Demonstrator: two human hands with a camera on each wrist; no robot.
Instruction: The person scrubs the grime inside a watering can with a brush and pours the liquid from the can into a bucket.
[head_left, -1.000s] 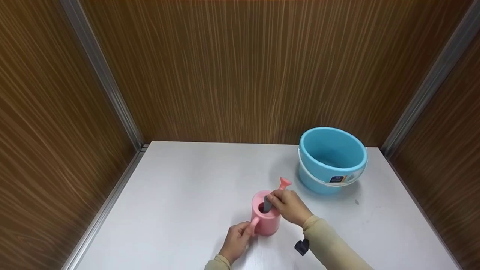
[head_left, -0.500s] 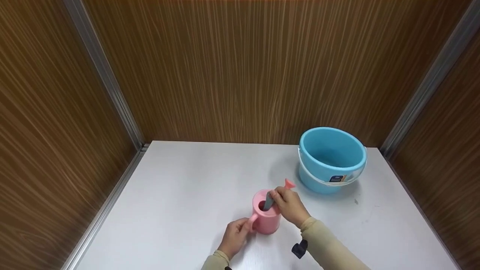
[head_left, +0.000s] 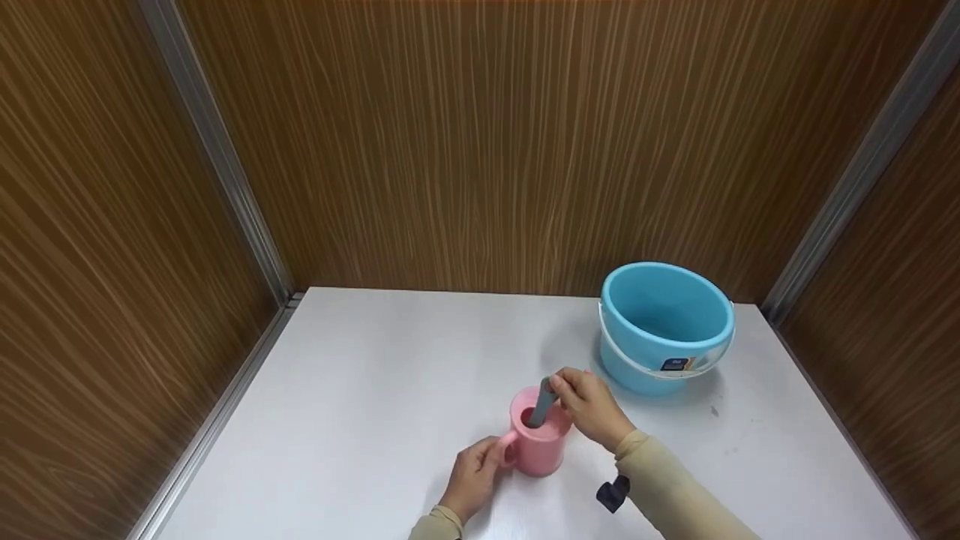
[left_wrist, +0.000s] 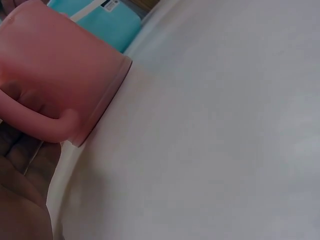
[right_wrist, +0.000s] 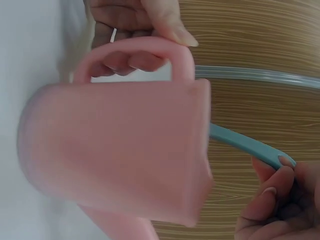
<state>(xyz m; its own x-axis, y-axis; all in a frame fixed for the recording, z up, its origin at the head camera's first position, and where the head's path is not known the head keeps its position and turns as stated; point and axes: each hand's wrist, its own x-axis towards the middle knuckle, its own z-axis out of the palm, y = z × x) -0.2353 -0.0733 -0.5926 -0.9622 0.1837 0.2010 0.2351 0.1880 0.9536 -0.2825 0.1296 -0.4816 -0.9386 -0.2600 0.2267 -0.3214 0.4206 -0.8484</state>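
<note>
A pink watering can (head_left: 541,454) stands upright on the white table, its round top opening facing up. My left hand (head_left: 471,477) grips the can's loop handle (left_wrist: 37,124), fingers curled through it, as the right wrist view also shows. Above the can, my right hand (head_left: 592,409) pinches the upper end of a slim grey-blue handle (right_wrist: 247,145) between thumb and fingers. The grey-blue handle slants down into the can's opening, and its lower end is hidden inside. In the head view my right hand covers most of the spout; the spout's base (right_wrist: 117,223) shows in the right wrist view.
A light blue bucket (head_left: 637,352) with a white carrying handle stands at the back right of the white table (head_left: 375,420). Wood-patterned panels (head_left: 450,150) enclose the back and both sides.
My right hand has risen slightly, and more of the grey-blue handle shows above the can's opening. The spout's tip has gone behind my right hand. My left hand keeps its grip.
</note>
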